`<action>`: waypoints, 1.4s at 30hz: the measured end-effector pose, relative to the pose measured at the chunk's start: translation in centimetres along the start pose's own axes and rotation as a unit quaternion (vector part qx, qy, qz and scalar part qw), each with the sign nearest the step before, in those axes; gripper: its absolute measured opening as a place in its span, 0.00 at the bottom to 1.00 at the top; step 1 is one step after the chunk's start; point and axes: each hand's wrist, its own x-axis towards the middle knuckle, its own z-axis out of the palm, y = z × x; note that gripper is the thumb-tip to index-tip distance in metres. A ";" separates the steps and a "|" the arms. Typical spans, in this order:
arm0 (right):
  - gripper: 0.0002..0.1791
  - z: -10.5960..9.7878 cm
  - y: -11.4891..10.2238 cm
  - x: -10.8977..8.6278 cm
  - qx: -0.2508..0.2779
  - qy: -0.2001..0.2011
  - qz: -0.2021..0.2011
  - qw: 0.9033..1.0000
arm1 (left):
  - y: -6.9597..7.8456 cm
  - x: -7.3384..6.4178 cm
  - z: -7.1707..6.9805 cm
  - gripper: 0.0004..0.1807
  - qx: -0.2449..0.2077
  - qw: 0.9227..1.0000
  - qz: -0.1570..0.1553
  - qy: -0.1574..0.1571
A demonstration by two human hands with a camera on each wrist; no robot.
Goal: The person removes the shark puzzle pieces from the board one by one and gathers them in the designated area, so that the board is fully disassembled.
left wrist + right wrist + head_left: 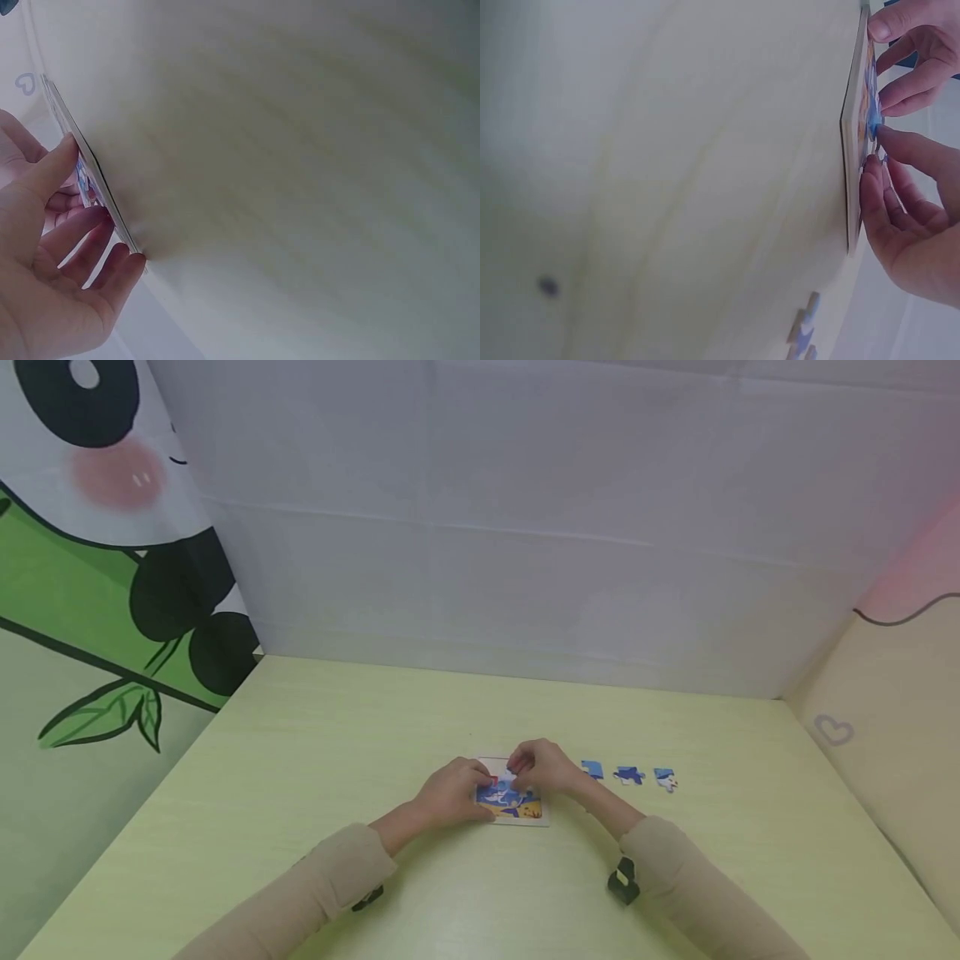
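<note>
Flat on a pale yellow-green, wood-grained surface [420,710]: a thin, rectangular wooden puzzle board [492,766], partly filled with a blue, white and sandy-orange picture, with a pale bare strip along the top. At its left side, the person's left hand [452,793], curved around the edge, with thumb and fingers in contact with the board. Over the upper right part, the right hand [547,767], nearly closed, with thumb and fingertips pinching a small white-and-blue puzzle piece [508,773], mostly hidden by the fingers; cannot tell whether seated in the board or just above it. To the right of that hand, in a spaced row: a flat blue piece [592,769], a dark-blue-and-white knobbed piece [628,775] and a blue-and-white piece with reddish specks [665,779]. On both arms, long beige sleeves [675,868]. Behind, a creased greyish-white backdrop [525,527]; at left, a large black-and-white cartoon animal [45,510].
</note>
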 end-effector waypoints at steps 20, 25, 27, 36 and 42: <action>0.11 -0.2 -0.2 -0.7 0.051 0.028 -0.018 0.998 | -0.1 0.0 0.0 0.25 -0.016 1.000 0.004 0.001; 0.12 -0.5 0.1 -1.0 0.068 0.040 -0.016 0.997 | 0.1 -0.1 -0.2 0.25 -0.015 1.000 0.002 0.000; 0.13 -0.8 0.2 -1.1 0.073 0.043 -0.022 0.996 | 0.2 -0.1 -0.2 0.25 -0.012 1.000 0.000 -0.001; 0.13 -3.3 1.1 -2.5 0.092 0.038 -0.033 0.994 | 0.3 -0.1 -0.3 0.25 0.000 1.000 -0.010 -0.008; 0.13 -5.0 2.7 -3.8 0.096 0.041 -0.022 0.994 | 0.2 -0.2 -0.2 0.25 -0.004 1.000 -0.012 -0.006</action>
